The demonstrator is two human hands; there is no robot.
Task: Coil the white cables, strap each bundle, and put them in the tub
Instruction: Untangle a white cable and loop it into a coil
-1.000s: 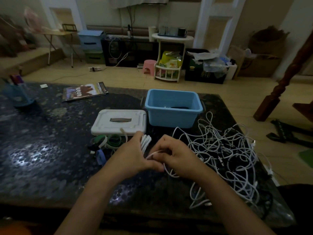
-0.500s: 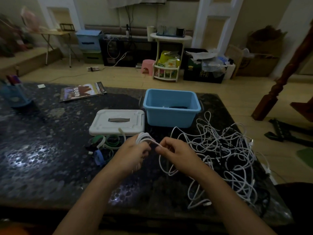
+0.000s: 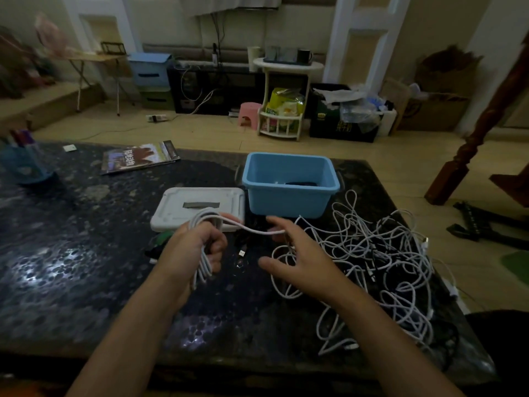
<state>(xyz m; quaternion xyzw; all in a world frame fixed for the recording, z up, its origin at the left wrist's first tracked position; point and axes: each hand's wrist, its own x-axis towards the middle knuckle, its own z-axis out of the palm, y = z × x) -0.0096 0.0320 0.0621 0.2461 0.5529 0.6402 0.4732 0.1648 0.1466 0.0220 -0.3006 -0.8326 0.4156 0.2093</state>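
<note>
While our left hand [image 3: 194, 250] grips a coil of white cable [image 3: 203, 262] with the fingers curled round the loops, our right hand [image 3: 297, 265] is beside it with the fingers spread and relaxed; one strand of the same cable [image 3: 252, 229] runs from the coil across the fingertips of this hand, but we cannot tell if they pinch it. Both hands are in the centre of the frame, above the dark stone table [image 3: 71, 267].

Right of our right hand lies the tangled pile of white cables [image 3: 372, 262], which reaches almost to the right edge of the table. The near edge of the table passes under our forearms at the bottom of the frame. The widest bare part of the table is at the left and lower left.

Above the hands in the frame stands the blue tub [image 3: 289, 193], open at the top, with something dark at its bottom. Just left of it, touching or nearly touching, lies a white lid [image 3: 197, 207], and the top of the coil overlaps it in the picture. Some green straps [image 3: 163, 239] show partly behind our left hand. A small plug end [image 3: 242, 252] lies on the table between the two hands. At the upper left we see a magazine [image 3: 140, 157] and a blue cup [image 3: 23, 164], well apart from the work.
</note>
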